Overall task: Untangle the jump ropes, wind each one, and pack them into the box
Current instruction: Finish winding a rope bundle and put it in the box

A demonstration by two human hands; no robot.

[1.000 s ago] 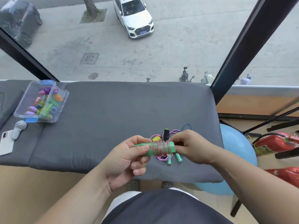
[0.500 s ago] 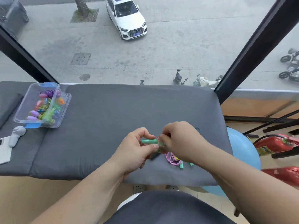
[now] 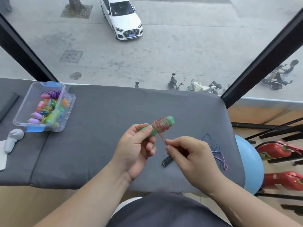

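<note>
My left hand (image 3: 134, 148) grips the lower end of a green jump rope handle (image 3: 161, 126), which tilts up to the right and has pink cord wound around its upper half. My right hand (image 3: 188, 153) pinches the free end of that pink cord just below the handle. A black handle (image 3: 167, 161) lies on the grey cushion (image 3: 101, 141) under my right hand. A blue and purple cord (image 3: 216, 149) lies loose to the right of it. The clear plastic box (image 3: 21, 122) stands at the far left with several wound colourful ropes inside.
A grey handheld device (image 3: 13, 140) lies left of the box on the cushion. A blue exercise ball (image 3: 250, 166) and red fire extinguishers (image 3: 278, 151) sit on the floor to the right. A window with black frames rises behind the cushion.
My hands have drawn apart. The green handle now tilts up to the right in my left hand, and my right hand has pulled a short length of pink cord down off it.
</note>
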